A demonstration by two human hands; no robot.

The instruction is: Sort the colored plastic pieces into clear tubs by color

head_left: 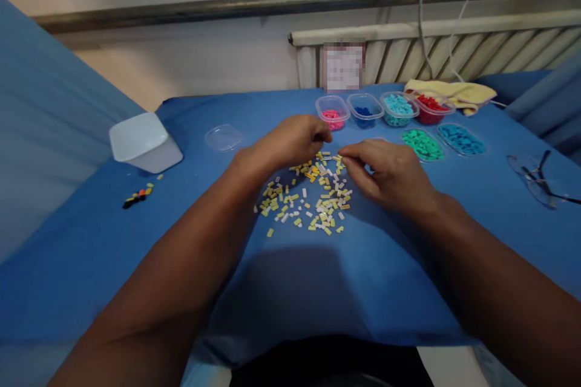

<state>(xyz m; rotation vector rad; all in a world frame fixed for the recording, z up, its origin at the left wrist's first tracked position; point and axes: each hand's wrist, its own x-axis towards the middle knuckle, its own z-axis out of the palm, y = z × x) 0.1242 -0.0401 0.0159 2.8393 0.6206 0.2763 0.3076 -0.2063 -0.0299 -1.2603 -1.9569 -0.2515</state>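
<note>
Small yellow and white pieces (333, 201) that look like toy building bricks lie scattered over the blue cloth, with a few orange ones among them. My left hand (299, 138) hovers at the far edge of this scatter, its fingers curled down and closed; whatever they hold is hidden. Close beside it on the right, my right hand (388, 172) has thumb and forefinger pinched together at the scatter's far right edge. Anything between those fingertips is too small to make out. The two hands are apart.
Clear tubs of pink pieces (333, 119), dark blue pieces (363, 112), light blue pieces (398, 106) and red pieces (431, 103) line the back. Nearer are green pieces (423, 144) and teal pieces (462, 139). A white container (140, 142), clear lid (224, 138), glasses (538, 178) and yellow cloth (454, 94) surround them.
</note>
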